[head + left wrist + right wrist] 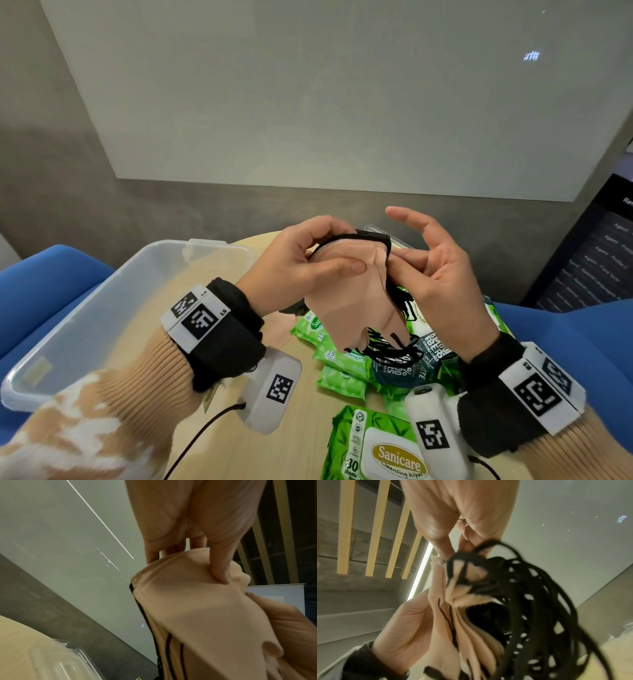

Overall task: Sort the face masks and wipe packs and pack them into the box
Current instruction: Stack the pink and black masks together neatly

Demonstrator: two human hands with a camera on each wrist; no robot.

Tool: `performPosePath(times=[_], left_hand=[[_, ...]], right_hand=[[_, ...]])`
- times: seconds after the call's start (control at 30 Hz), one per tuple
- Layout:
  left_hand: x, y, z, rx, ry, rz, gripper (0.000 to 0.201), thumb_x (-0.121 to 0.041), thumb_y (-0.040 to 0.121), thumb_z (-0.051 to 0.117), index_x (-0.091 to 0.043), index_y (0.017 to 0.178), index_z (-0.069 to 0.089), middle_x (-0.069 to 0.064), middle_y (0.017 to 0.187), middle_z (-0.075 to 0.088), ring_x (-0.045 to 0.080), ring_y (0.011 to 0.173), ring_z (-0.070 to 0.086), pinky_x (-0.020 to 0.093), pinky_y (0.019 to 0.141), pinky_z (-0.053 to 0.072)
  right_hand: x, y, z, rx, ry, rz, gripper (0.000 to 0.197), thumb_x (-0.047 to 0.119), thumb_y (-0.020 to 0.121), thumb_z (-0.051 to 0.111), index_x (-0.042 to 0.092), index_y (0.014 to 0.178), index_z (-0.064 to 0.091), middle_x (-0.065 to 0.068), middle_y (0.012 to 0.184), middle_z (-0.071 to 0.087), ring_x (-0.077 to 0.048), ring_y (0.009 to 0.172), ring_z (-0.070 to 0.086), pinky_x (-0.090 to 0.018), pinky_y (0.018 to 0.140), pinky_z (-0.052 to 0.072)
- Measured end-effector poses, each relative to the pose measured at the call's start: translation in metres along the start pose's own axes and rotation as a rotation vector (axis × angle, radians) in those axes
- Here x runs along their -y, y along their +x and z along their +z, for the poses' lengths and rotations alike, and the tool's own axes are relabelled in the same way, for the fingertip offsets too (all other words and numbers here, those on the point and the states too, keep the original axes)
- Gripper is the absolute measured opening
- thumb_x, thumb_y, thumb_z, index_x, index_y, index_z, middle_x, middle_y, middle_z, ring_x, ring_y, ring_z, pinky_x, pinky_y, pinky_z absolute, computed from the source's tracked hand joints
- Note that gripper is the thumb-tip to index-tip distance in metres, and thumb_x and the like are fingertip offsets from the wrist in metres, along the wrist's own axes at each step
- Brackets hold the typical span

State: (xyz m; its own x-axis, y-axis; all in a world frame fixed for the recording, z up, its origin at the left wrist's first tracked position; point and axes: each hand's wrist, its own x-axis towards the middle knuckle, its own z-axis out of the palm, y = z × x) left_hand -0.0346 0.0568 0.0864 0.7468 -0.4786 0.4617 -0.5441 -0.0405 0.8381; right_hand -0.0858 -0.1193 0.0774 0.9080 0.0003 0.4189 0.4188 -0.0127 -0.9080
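Note:
My left hand (329,253) grips a stack of peach face masks (352,301) above the table, its thumb (221,568) pressed on the top mask (197,608). Black ear loops (390,346) hang tangled from the stack's right side. My right hand (397,253) pinches the loops (530,601) at the stack's top edge, thumb against them, index finger stretched upward. A clear plastic box (68,329) stands to the left with nothing visible inside. Green wipe packs (339,377), a dark teal pack (424,356) and a Sanicare pack (376,448) lie under the hands.
A round wooden table (301,428) carries everything. Blue chairs (51,274) flank it on both sides. A clear lid edge (376,229) shows behind the hands. A dark screen (596,253) stands at the right, a large pale board on the wall behind.

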Motion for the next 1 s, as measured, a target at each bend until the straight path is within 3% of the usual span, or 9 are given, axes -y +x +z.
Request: performPosePath(times=[0.17, 0.33, 0.47, 0.57, 0.63, 0.73, 0.83, 0.9, 1.0], left_hand=[[0.0, 0.0, 0.002, 0.019, -0.032, 0.025, 0.036, -0.015, 0.074, 0.075, -0.022, 0.106, 0.062, -0.013, 0.101, 0.067, 0.007, 0.101, 0.062, 0.02, 0.086, 0.047], [0.001, 0.001, 0.002, -0.039, -0.02, 0.016, 0.027, -0.021, 0.072, 0.075, -0.022, 0.096, 0.064, -0.01, 0.091, 0.068, 0.006, 0.087, 0.062, 0.021, 0.079, 0.049], [0.0, 0.002, 0.003, -0.089, -0.059, -0.028, 0.024, -0.02, 0.075, 0.069, -0.018, 0.099, 0.066, -0.006, 0.092, 0.069, 0.006, 0.085, 0.063, 0.022, 0.077, 0.051], [-0.002, 0.002, 0.007, -0.078, -0.05, -0.033, 0.027, -0.02, 0.079, 0.066, -0.017, 0.106, 0.065, -0.006, 0.096, 0.07, 0.005, 0.09, 0.064, 0.021, 0.08, 0.051], [-0.003, 0.002, 0.008, -0.022, 0.014, -0.042, 0.034, -0.022, 0.08, 0.064, -0.017, 0.114, 0.062, -0.007, 0.104, 0.068, 0.004, 0.096, 0.063, 0.021, 0.083, 0.052], [-0.001, 0.002, -0.004, 0.161, 0.203, -0.169, 0.073, -0.026, 0.069, 0.076, -0.026, 0.135, 0.043, -0.007, 0.118, 0.057, 0.002, 0.102, 0.059, 0.03, 0.085, 0.055], [-0.001, -0.001, -0.015, 0.395, 0.435, -0.311, 0.118, -0.018, 0.055, 0.092, -0.033, 0.145, 0.018, -0.011, 0.118, 0.049, 0.003, 0.096, 0.055, 0.019, 0.078, 0.053], [0.001, -0.003, -0.013, 0.47, 0.564, -0.33, 0.121, -0.015, 0.055, 0.091, -0.03, 0.146, 0.012, -0.01, 0.121, 0.05, 0.01, 0.099, 0.055, 0.01, 0.075, 0.047], [0.005, -0.003, -0.005, 0.446, 0.736, -0.29, 0.099, -0.006, 0.065, 0.08, -0.017, 0.143, 0.019, 0.003, 0.119, 0.055, 0.021, 0.103, 0.054, 0.027, 0.082, 0.045]], right_hand=[[-0.001, -0.001, -0.002, 0.018, -0.019, -0.004, 0.049, -0.009, 0.091, 0.052, 0.03, 0.12, 0.05, -0.003, 0.071, 0.074, -0.015, 0.068, 0.064, -0.024, 0.065, 0.053], [-0.003, -0.001, -0.001, 0.024, -0.008, -0.01, 0.042, 0.015, 0.085, 0.051, 0.031, 0.123, 0.05, 0.005, 0.052, 0.055, -0.013, 0.053, 0.044, -0.028, 0.054, 0.038], [-0.002, -0.002, 0.001, 0.08, 0.015, 0.077, 0.044, 0.027, 0.082, 0.053, 0.024, 0.125, 0.047, 0.003, 0.064, 0.064, -0.01, 0.06, 0.056, -0.022, 0.058, 0.045], [-0.008, 0.001, 0.004, 0.106, -0.066, 0.156, 0.052, 0.029, 0.073, 0.064, 0.03, 0.122, 0.046, -0.01, 0.086, 0.073, -0.02, 0.075, 0.066, -0.036, 0.067, 0.053], [-0.013, 0.004, 0.004, 0.112, -0.11, 0.186, 0.051, 0.023, 0.075, 0.069, 0.034, 0.119, 0.046, -0.013, 0.089, 0.073, -0.027, 0.08, 0.069, -0.041, 0.07, 0.055], [-0.016, 0.006, -0.001, 0.056, -0.091, 0.22, 0.039, 0.007, 0.089, 0.063, 0.032, 0.115, 0.048, -0.014, 0.084, 0.07, -0.022, 0.069, 0.065, -0.033, 0.06, 0.052], [-0.019, 0.007, -0.007, -0.036, -0.058, 0.259, 0.028, 0.008, 0.093, 0.056, 0.031, 0.109, 0.049, -0.017, 0.086, 0.067, -0.024, 0.065, 0.061, -0.032, 0.053, 0.045], [-0.021, 0.007, -0.008, -0.053, -0.068, 0.265, 0.026, 0.012, 0.094, 0.054, 0.033, 0.108, 0.049, -0.015, 0.088, 0.067, -0.021, 0.065, 0.061, -0.029, 0.053, 0.047], [-0.025, 0.009, -0.005, -0.028, -0.074, 0.273, 0.027, 0.011, 0.095, 0.053, 0.032, 0.111, 0.048, -0.008, 0.096, 0.066, -0.018, 0.078, 0.062, -0.032, 0.068, 0.05]])
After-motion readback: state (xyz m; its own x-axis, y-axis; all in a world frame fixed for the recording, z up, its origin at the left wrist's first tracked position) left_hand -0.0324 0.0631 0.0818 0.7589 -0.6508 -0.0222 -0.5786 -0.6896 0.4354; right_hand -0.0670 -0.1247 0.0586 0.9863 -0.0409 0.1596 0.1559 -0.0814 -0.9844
